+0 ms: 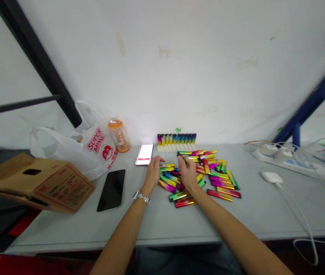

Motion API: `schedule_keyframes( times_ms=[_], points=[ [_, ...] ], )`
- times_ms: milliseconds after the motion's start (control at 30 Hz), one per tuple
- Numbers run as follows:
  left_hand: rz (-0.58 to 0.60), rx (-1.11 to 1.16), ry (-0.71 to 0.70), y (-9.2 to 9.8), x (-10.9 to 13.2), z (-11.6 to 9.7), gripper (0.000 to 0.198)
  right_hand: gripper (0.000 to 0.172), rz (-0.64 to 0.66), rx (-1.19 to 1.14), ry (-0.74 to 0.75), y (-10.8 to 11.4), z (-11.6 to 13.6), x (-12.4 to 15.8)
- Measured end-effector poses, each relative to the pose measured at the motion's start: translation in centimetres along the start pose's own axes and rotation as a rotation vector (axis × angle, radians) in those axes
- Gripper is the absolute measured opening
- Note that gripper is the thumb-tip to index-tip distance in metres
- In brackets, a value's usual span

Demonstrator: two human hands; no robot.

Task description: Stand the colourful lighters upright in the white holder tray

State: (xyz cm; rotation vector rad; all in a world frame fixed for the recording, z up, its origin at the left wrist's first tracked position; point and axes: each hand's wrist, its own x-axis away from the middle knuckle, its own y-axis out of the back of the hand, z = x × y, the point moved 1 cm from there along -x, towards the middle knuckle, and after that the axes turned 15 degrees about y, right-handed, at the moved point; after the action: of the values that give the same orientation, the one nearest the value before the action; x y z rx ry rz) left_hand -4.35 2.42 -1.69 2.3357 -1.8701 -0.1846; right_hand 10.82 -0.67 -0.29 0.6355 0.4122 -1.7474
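Many lighters in shiny red, yellow, green, blue and purple [221, 181] lie in a loose pile on the grey table. My right hand [189, 173] is over the middle of the pile, its fingers curled round a lighter that is mostly hidden. At the pile's left edge, my left hand [153, 172] is loosely curved, with fingers apart and nothing visible in it; yellow-green lighters [167, 167] lie beside it. Behind both hands, a white rack [176, 148] with rows of holes holds a row of upright lighters [179, 138], purple and yellow at left, blue at right.
A lit phone [144, 154] and a dark phone [111, 190] lie left of my hands. Farther left are an orange drink bottle [119, 134], a white plastic bag [94, 149] and an open cardboard box [62, 187]. A power strip [290, 162] and a cabled white charger [271, 177] are at right.
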Motion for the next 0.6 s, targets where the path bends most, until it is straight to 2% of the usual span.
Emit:
schedule_keyframes(
  times_ms=[267, 600],
  points=[
    [-0.002, -0.009, -0.012, -0.03, -0.33, 0.34, 0.052, 0.026, -0.038, 0.090, -0.005, 0.00, 0.59, -0.43],
    [0.010, -0.016, 0.006, -0.07, -0.39, 0.34, 0.051, 0.028, -0.015, 0.074, 0.001, -0.16, 0.29, -0.16]
  ],
)
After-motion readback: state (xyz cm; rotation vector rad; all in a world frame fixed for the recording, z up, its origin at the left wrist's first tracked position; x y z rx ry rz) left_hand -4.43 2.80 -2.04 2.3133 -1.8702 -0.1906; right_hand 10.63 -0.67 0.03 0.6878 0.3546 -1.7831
